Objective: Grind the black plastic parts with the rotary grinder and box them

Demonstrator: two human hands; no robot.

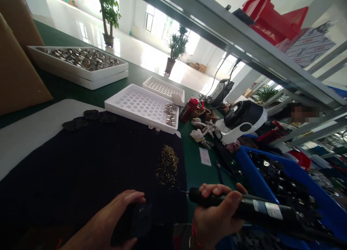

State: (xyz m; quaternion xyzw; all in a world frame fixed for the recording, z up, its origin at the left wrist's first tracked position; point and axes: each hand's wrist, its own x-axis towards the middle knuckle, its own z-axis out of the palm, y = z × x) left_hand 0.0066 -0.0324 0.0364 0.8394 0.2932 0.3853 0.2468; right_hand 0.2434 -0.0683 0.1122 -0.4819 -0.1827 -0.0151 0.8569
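on the black cloth (81, 163), the left hand (108, 221) had its grip shut on a black piece (138, 219), and the right hand (217, 214) had its grip shut round a small drill (255, 208), with the tip near the piece.
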